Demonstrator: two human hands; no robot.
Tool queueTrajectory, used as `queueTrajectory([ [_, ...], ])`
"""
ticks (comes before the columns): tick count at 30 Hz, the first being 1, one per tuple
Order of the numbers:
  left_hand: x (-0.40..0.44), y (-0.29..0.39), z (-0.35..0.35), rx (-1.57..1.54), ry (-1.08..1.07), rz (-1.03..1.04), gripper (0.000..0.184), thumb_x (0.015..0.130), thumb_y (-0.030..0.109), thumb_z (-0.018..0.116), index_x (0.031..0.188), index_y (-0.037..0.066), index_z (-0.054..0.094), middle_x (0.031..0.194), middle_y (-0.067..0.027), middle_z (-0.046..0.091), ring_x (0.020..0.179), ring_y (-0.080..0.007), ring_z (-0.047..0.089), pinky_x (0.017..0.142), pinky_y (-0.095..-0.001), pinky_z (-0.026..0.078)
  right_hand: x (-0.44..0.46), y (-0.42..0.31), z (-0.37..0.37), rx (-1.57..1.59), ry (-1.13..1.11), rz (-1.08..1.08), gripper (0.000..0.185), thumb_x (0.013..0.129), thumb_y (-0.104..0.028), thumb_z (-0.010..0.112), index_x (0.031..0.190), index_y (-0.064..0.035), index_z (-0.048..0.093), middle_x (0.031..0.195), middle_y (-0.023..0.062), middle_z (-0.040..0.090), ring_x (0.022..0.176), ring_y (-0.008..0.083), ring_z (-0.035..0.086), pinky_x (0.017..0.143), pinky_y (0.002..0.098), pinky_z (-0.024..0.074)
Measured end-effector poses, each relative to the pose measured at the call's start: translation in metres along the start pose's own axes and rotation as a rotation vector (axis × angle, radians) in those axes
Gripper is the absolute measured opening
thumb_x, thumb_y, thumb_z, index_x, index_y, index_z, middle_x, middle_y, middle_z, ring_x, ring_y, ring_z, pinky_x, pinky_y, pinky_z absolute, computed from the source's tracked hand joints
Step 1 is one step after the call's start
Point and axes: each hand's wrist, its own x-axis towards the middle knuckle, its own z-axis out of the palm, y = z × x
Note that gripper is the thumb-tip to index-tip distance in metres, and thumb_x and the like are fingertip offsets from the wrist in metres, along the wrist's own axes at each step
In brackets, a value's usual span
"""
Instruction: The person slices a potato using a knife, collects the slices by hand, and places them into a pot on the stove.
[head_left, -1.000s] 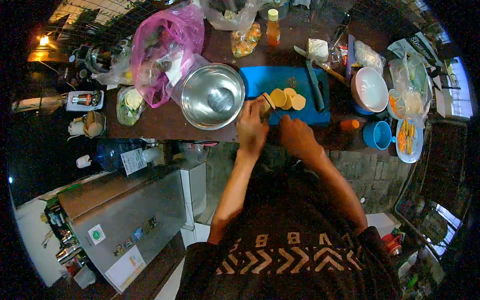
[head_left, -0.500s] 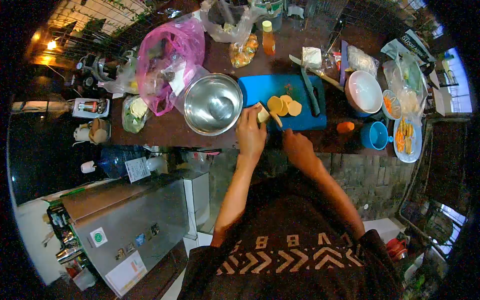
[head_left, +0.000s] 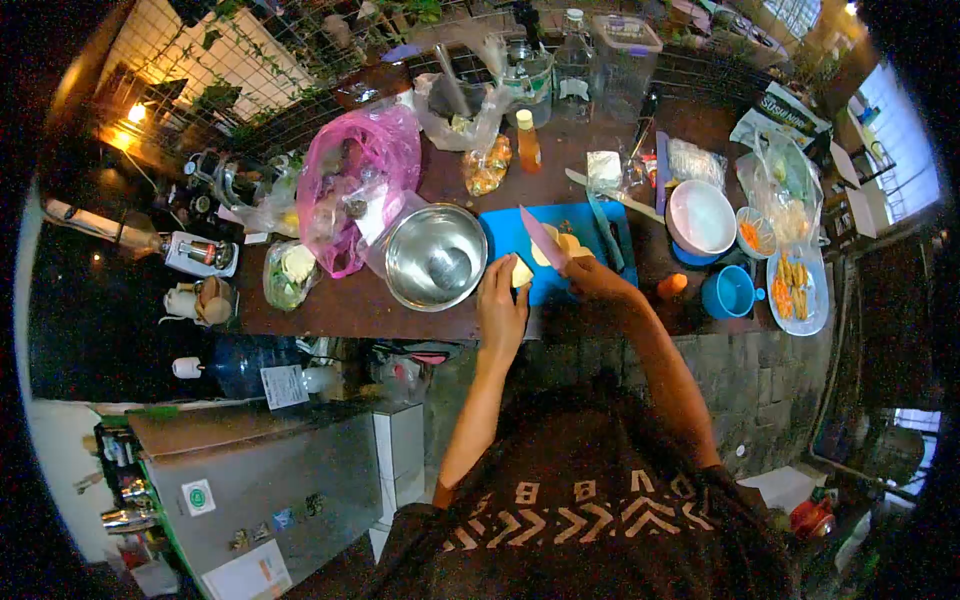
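Note:
My left hand (head_left: 503, 305) is closed on a peeled, pale yellow potato piece (head_left: 521, 272) at the front left of the blue cutting board (head_left: 500, 232). In my right hand (head_left: 598, 282) is a knife (head_left: 543, 238), its pinkish blade raised and pointing away to the left, apart from the potato piece. Round potato slices (head_left: 572, 246) lie on the board, partly hidden behind the blade and my right hand. A long dark-handled tool (head_left: 607, 238) rests along the board's right side.
Left of the board stands a steel bowl (head_left: 436, 257), with a pink plastic bag (head_left: 360, 190) behind it. To the right are a pink-white bowl (head_left: 701, 217), an orange carrot piece (head_left: 672, 286), a blue cup (head_left: 729, 292) and a plate of food (head_left: 797, 292). A sauce bottle (head_left: 528, 142) stands behind.
My right hand has lifted and turned the knife, so its blade now shows broadside above the slices. My left hand stays on the potato piece. The camera view has tilted upward.

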Motion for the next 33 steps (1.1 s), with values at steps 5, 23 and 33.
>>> queueTrajectory([
  [5, -0.006, -0.010, 0.007, -0.022, 0.053, -0.001, 0.044, 0.086, 0.007, 0.073, 0.127, -0.001, 0.059, 0.129, -0.0191, 0.060, 0.118, -0.0387, 0.058, 0.100, -0.0458, 0.047, -0.007, 0.051, -0.004, 0.130, -0.014, 0.276, 0.044, 0.105, -0.042, 0.050, 0.088, -0.0032, 0.061, 0.070, -0.0003, 0.053, 0.063, 0.0151, 0.049, 0.054, 0.0327, 0.0363],
  [23, -0.010, -0.027, 0.013, 0.015, 0.085, 0.097, 0.035, 0.092, 0.020, 0.070, 0.120, 0.000, 0.063, 0.125, -0.0187, 0.063, 0.112, -0.0393, 0.061, 0.095, -0.0468, 0.050, -0.038, 0.017, 0.058, -0.807, 0.230, 0.074, 0.025, 0.102, -0.027, 0.050, 0.091, -0.0042, 0.053, 0.069, 0.0265, 0.063, 0.067, 0.0505, 0.062, 0.057, 0.0611, 0.0477],
  [33, -0.006, -0.016, 0.003, 0.015, 0.025, 0.094, 0.034, 0.088, 0.009, 0.072, 0.119, -0.002, 0.063, 0.124, -0.0188, 0.063, 0.111, -0.0382, 0.061, 0.095, -0.0451, 0.049, -0.041, 0.018, 0.067, -0.840, 0.175, 0.067, 0.016, 0.098, -0.021, 0.051, 0.097, -0.0053, 0.053, 0.073, 0.0217, 0.066, 0.066, 0.0452, 0.065, 0.058, 0.0570, 0.0519],
])
